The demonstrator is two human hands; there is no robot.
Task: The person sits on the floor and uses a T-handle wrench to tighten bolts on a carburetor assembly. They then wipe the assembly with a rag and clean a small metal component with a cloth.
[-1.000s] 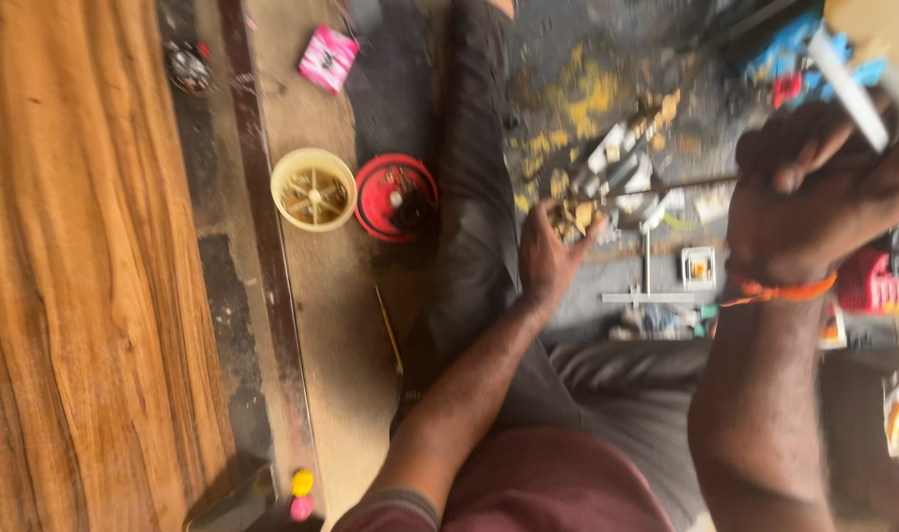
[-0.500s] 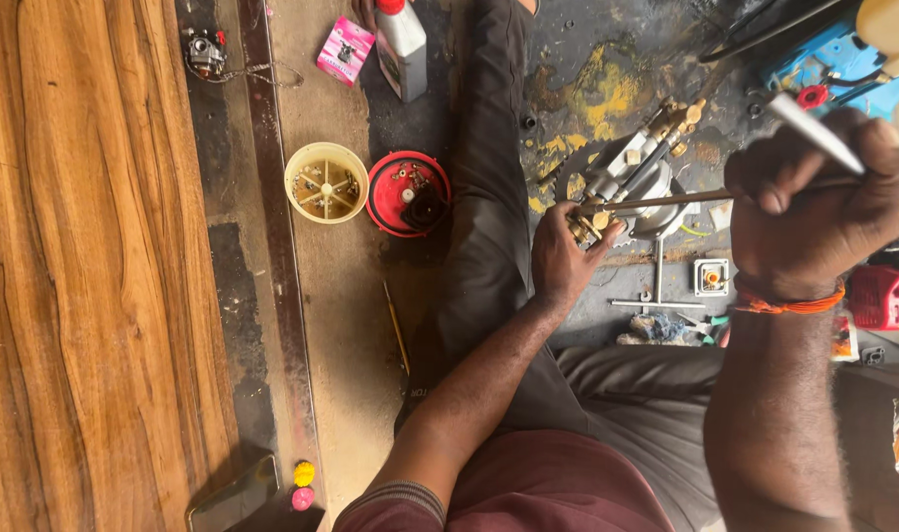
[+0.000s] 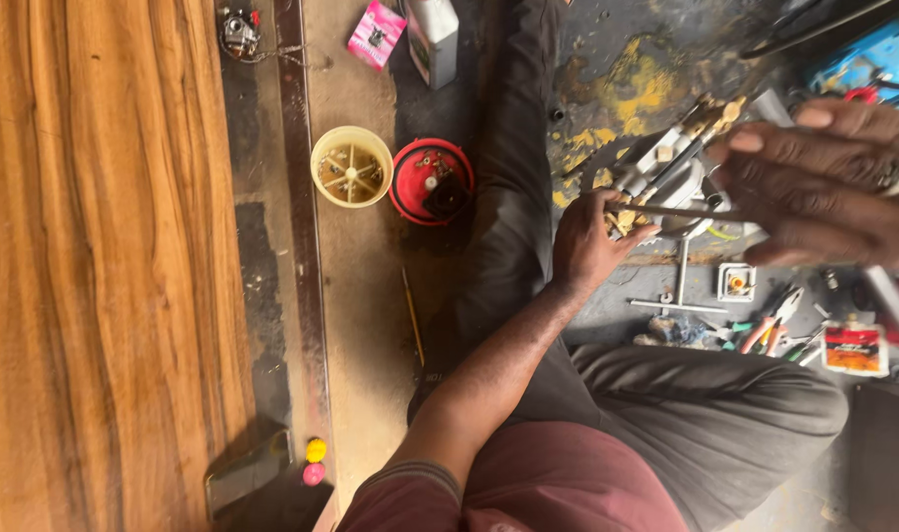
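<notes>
Since the earlier frame, the right hand has dropped lower and come closer to the camera, its fingers now stretched out toward the left where before they were curled into a fist around a thin white tool; that tool no longer shows. The fingers lie side by side, loosely extended, and their tips close on the end of a thin metal rod that runs across to the left hand. A ring sits on 1 finger. The left hand has barely shifted: it is cupped, thumb and fingers pinching small yellowish parts at the rod's other end, just above the dark, paint-stained floor.

Beyond the rod lies a cluster of pale metal pieces. Near the person's bent knee sit pliers with red and green handles and a small white square part. To the left, well apart from both hands, stand a yellow round tub and a red round lid, touching each other, beside a wooden panel.
</notes>
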